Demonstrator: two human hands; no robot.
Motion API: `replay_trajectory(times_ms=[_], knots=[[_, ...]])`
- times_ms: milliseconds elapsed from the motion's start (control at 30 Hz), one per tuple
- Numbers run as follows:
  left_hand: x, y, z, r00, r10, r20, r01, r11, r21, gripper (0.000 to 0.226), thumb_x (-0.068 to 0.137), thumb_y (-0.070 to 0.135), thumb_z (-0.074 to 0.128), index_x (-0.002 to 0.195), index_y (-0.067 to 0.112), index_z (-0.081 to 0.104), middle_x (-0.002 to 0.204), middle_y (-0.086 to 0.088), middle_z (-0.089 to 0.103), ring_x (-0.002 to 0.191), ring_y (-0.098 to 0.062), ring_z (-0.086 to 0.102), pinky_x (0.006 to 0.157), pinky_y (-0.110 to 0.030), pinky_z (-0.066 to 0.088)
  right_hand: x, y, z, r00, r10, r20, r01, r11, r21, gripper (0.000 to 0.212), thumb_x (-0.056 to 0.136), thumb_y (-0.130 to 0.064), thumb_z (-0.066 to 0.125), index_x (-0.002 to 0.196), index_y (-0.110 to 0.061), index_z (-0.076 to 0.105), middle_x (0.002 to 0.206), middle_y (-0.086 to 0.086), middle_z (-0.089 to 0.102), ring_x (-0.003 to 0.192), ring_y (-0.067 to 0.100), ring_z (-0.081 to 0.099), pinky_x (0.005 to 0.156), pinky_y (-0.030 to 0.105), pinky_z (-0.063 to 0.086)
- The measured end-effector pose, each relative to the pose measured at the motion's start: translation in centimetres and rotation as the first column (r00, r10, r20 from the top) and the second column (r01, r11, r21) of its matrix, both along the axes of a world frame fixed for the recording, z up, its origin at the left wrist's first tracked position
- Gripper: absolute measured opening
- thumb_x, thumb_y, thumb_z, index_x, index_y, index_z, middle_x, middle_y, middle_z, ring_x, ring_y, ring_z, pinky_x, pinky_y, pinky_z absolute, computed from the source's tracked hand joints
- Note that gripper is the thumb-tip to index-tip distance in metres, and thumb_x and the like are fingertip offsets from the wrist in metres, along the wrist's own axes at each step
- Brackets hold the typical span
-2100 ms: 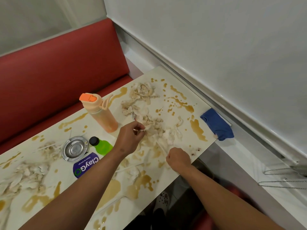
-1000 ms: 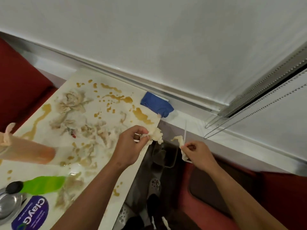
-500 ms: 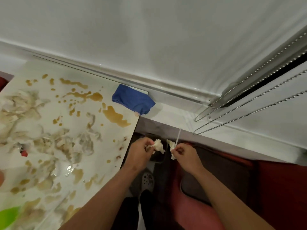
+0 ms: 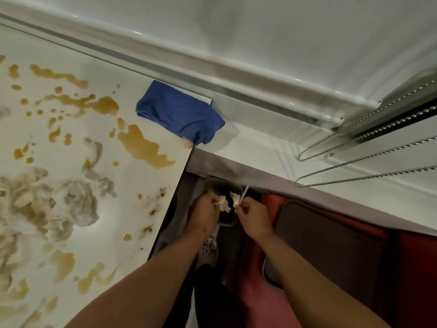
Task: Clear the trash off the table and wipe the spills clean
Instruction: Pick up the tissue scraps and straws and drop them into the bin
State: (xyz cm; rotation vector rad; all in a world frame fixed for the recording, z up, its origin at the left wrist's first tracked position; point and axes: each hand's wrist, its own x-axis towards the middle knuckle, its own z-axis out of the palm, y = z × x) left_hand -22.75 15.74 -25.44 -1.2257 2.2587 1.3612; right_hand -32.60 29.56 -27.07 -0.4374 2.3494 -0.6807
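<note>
Near the bottom, both forearms reach forward past the counter (image 4: 165,197) edge. The left hand (image 4: 204,215) has its fingers curled round a wad of soiled tissue (image 4: 224,203); the right hand (image 4: 253,215) pinches another tissue scrap (image 4: 234,197) and a thin white stick (image 4: 243,193). Both hang over a dark bin (image 4: 227,185) below. Left, more tissue (image 4: 71,202) and brown spills (image 4: 144,145) cover the counter. Farther, a blue cloth (image 4: 179,113) sits at its corner.
</note>
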Motion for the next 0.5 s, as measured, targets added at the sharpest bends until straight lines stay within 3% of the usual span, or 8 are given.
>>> replay_trajectory(times_ms=[67, 133, 233, 300, 400, 500], knots=[[-0.5, 0.0, 0.1, 1.000, 0.000, -0.014, 0.000, 1.000, 0.009, 0.012, 0.094, 0.014, 0.062, 0.095, 0.026, 0.064, 0.093, 0.001, 0.069, 0.089, -0.017, 0.066, 0.075, -0.030, 0.054, -0.3, -0.6, -0.7, 1.000, 0.007, 0.007, -0.007, 1.000, -0.017, 0.006, 0.094, -0.024, 0.069, 0.088, -0.024, 0.069, 0.080, -0.006, 0.071, 0.071, 0.008, 0.063, 0.062, 0.018, 0.043], [-0.8, -0.2, 0.4, 0.999, 0.018, -0.030, -0.018, 1.000, 0.012, 0.014, 0.095, 0.016, 0.064, 0.104, 0.026, 0.066, 0.100, 0.002, 0.070, 0.091, -0.017, 0.067, 0.081, -0.031, 0.056, -0.6, -0.7, -1.1, 1.000, 0.028, 0.007, -0.028, 1.000, -0.011, 0.005, 0.094, -0.024, 0.068, 0.095, -0.021, 0.072, 0.085, -0.004, 0.075, 0.077, 0.011, 0.068, 0.068, 0.026, 0.051], [-0.9, -0.7, 2.0, 0.999, 0.026, -0.044, -0.025, 1.000, 0.005, 0.021, 0.096, 0.014, 0.065, 0.115, 0.022, 0.066, 0.111, 0.001, 0.069, 0.097, -0.016, 0.064, 0.089, -0.034, 0.056, -1.0, -0.5, -0.7, 0.999, 0.040, 0.009, -0.041, 0.999, 0.019, 0.022, 0.095, -0.024, 0.066, 0.114, -0.016, 0.073, 0.100, 0.000, 0.077, 0.091, 0.015, 0.072, 0.081, 0.029, 0.055], [-0.8, -1.0, 3.5, 0.998, 0.027, -0.063, -0.028, 0.999, -0.018, 0.023, 0.096, 0.015, 0.066, 0.118, 0.019, 0.066, 0.111, 0.003, 0.067, 0.095, -0.011, 0.061, 0.083, -0.025, 0.053, -1.3, -0.4, 0.4, 0.999, 0.050, -0.006, -0.050, 0.998, 0.029, 0.027, 0.096, -0.023, 0.065, 0.121, -0.013, 0.071, 0.108, 0.002, 0.076, 0.099, 0.017, 0.071, 0.089, 0.029, 0.055], [-0.4, -1.9, 7.3, 0.992, 0.030, -0.123, -0.037, 0.998, -0.056, 0.024, 0.095, 0.021, 0.069, 0.119, 0.017, 0.068, 0.108, 0.005, 0.070, 0.089, -0.003, 0.059, 0.070, -0.004, 0.043, -1.4, -0.5, 3.2, 0.996, 0.088, -0.024, -0.087, 0.996, 0.022, 0.023, 0.096, -0.024, 0.065, 0.117, -0.017, 0.073, 0.107, -0.002, 0.077, 0.099, 0.014, 0.071, 0.084, 0.020, 0.048], [0.7, -3.1, 11.9, 0.975, 0.012, -0.222, -0.035, 0.995, -0.097, 0.026, 0.094, 0.028, 0.070, 0.117, 0.019, 0.070, 0.111, 0.005, 0.072, 0.096, -0.006, 0.065, 0.084, -0.016, 0.052, -1.5, -0.7, 7.0, 0.991, 0.121, -0.051, -0.121, 0.993, -0.010, 0.027, 0.093, -0.041, 0.059, 0.113, -0.029, 0.072, 0.105, -0.011, 0.076, 0.098, 0.008, 0.070, 0.086, 0.028, 0.054]])
